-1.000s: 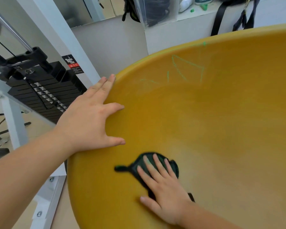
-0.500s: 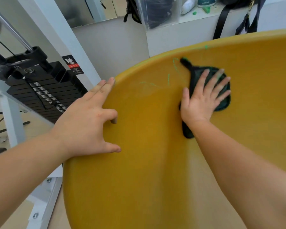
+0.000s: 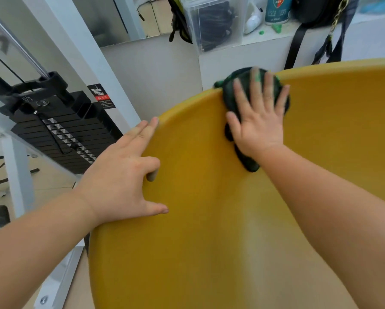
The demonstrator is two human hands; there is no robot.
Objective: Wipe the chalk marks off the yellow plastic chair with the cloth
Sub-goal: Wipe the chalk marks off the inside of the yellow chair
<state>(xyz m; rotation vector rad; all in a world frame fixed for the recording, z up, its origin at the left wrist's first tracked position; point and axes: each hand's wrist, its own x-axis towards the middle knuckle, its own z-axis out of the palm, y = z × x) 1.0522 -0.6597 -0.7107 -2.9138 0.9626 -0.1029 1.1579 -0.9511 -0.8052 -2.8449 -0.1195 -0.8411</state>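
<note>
- Far left: black weight stack [image 3: 60,134] in a white machine frame [image 3: 18,175], with a red-and-black warning label beside it.
- Left hand [image 3: 120,175]: lies over the near-left rim of the yellow chair [image 3: 209,241]. Fingers are spread wide. Two run straight along the rim edge, one is bent with its tip on the inner surface, and the thumb rests flat on the inner surface. It holds nothing.
- Yellow chair: the curved shell fills the near and right part of the view, and its rim arcs from near left to far right.
- Cloth [image 3: 229,94]: dark, with green smears, bunched on the far rim of the chair. A tail trails down below the wrist.
- Right hand [image 3: 260,121]: palm down and fingers splayed wide and straight, pressing the cloth flat against the shell just under the far rim. Green shows on one fingertip; the fingertips are blurred.
- Far side, on a white ledge [image 3: 265,39]: clear plastic box [image 3: 216,25] of dark cords, then a green-labelled bottle [image 3: 277,10]. Black straps [image 3: 296,47] hang down the front.
</note>
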